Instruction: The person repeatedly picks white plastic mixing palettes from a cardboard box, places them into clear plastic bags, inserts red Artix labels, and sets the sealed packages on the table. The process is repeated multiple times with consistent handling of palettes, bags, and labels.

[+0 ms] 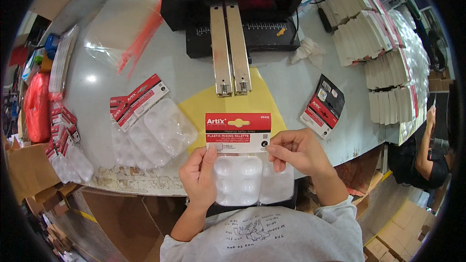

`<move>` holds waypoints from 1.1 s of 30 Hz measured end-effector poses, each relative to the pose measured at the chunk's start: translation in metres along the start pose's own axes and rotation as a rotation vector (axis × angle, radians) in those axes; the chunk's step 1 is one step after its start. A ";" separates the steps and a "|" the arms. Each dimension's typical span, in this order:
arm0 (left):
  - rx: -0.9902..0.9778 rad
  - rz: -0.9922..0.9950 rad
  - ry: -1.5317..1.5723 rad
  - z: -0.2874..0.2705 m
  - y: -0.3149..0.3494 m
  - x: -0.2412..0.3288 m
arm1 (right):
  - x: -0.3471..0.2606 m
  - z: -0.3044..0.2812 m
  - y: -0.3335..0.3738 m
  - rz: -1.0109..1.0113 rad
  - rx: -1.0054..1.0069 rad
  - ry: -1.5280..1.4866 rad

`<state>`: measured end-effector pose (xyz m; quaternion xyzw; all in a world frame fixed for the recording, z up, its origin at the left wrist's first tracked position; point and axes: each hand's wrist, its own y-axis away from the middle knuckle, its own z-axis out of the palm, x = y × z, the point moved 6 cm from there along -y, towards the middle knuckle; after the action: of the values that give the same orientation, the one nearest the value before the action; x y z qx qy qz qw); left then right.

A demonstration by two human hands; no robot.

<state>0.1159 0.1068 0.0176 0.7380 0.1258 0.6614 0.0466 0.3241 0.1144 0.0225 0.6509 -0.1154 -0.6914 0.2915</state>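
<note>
A red and white header card (238, 141) with a hanging hole is held upright in front of me, near the table's front edge. My left hand (200, 171) pinches its lower left corner, thumb in front. At its lower right edge, my right hand (298, 151) has thumb and forefinger closed on the card. Below the card hangs a white plastic mixing palette (238, 180) with round wells. A second white palette (277, 187) shows beside it, partly behind my right fingers. Behind the card, a yellow sheet (262, 94) lies under the two metal arms (232, 51) of a black machine (233, 0).
Packed palettes (155, 136) lie left of the yellow sheet, more packs (70, 155) at the far left. Clear plastic bags (124, 29) are at the back left. A folded card (324, 106) and stacks of cards (371, 34) stand to the right. Another person's arm (426, 145) shows at far right.
</note>
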 end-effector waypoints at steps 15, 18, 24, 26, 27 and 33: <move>-0.034 0.121 -0.105 0.015 -0.080 -0.015 | 0.001 -0.013 -0.078 -0.200 0.225 -0.297; -0.014 0.072 0.013 0.020 -0.085 -0.029 | 0.010 -0.014 -0.085 -0.114 0.277 -0.283; -0.026 0.122 -0.227 0.007 -0.078 -0.024 | -0.004 -0.040 -0.058 -0.383 0.336 0.081; 0.120 -0.044 -0.260 -0.037 -0.078 -0.014 | -0.019 -0.087 -0.020 -0.439 0.824 0.655; 0.238 0.067 -0.515 -0.059 -0.077 0.005 | -0.023 -0.100 -0.004 -0.486 0.899 0.925; -0.071 0.568 -0.838 0.017 0.001 0.013 | 0.038 -0.137 0.014 -0.265 0.893 1.243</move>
<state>0.1338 0.1105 0.0289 0.9430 -0.1319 0.2989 -0.0637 0.4609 0.1125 -0.0191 0.9833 -0.1197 -0.1163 -0.0723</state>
